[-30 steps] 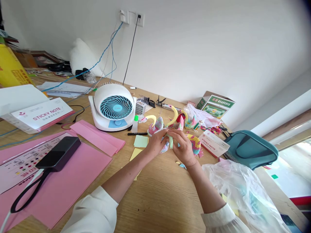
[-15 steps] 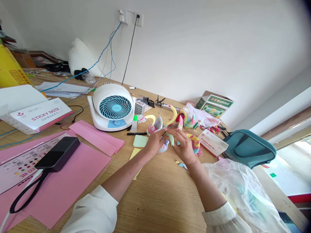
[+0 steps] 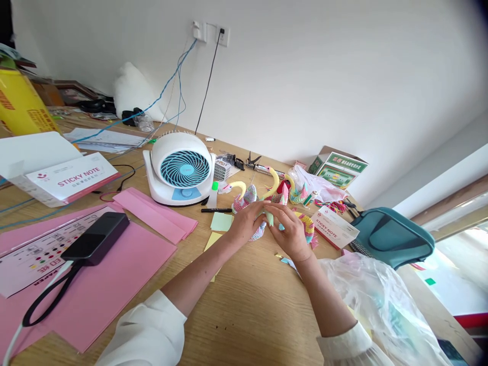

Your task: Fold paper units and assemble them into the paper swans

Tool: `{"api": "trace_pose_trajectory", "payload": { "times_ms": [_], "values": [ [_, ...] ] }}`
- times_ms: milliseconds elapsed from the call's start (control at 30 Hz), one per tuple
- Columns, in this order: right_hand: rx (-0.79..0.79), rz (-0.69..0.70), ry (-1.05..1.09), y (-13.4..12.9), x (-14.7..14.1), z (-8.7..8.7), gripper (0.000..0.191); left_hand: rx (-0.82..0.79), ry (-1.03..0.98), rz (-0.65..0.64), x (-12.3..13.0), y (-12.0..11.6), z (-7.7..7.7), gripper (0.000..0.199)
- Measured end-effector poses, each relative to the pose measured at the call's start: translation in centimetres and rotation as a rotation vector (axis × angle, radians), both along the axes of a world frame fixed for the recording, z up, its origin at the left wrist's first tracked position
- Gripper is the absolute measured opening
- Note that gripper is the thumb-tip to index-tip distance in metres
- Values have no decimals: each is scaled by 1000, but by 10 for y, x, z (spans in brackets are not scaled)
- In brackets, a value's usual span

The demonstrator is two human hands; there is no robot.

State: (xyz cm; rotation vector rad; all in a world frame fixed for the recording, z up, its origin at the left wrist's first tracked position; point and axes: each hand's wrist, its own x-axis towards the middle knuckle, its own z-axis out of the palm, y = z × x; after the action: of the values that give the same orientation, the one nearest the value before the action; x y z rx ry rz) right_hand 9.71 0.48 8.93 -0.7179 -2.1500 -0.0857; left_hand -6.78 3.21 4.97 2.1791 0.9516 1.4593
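Pale green folded paper piece [image 3: 269,218] pinched from above by both hands, right in the middle of the light wooden table [image 3: 247,315] (bit hard to see exactly which fingers, since they bunch up on it). Left hand [image 3: 246,222] curled over with fingers and thumb closed, right hand [image 3: 292,234] coming in from the other side, fingertips meeting it, so the two hands nearly touching at the tips. Just behind and under the left hand, a pink-and-white folded-paper swan [image 3: 244,200] with a curved yellow neck. Two more yellow-necked paper swans [image 3: 284,192] just beyond, plus a yellow-and-pink striped paper fan shape [image 3: 305,227] beside the right hand.

Left of all that: pale green sticky note [image 3: 221,221], yellow sticky note [image 3: 212,241], black marker [image 3: 216,210], glue bottle with a green cap [image 3: 213,195]. Further back, a round white desk fan with a blue grille [image 3: 179,168]. Over on the left, pink paper sheets [image 3: 114,274] with a black power bank [image 3: 95,239] on top. On the right, a white-and-pink sticky note box [image 3: 335,229], teal bag [image 3: 392,237], and a crinkly clear plastic bag [image 3: 381,305]. White cuffs [image 3: 145,330] at both wrists.
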Motion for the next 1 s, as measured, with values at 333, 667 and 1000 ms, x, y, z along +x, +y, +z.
{"api": "trace_pose_trajectory", "payload": {
  "times_ms": [333, 667, 1000],
  "values": [
    [-14, -5, 22, 4, -1, -3, 42, -52, -19, 21, 1, 1, 4, 32],
    [13, -15, 7, -6, 0, 4, 42, -29, -16, 71, 0, -1, 4, 35],
    [39, 13, 7, -5, -1, 7, 35, -26, -74, 49, 0, 0, 3, 33]
  ]
}}
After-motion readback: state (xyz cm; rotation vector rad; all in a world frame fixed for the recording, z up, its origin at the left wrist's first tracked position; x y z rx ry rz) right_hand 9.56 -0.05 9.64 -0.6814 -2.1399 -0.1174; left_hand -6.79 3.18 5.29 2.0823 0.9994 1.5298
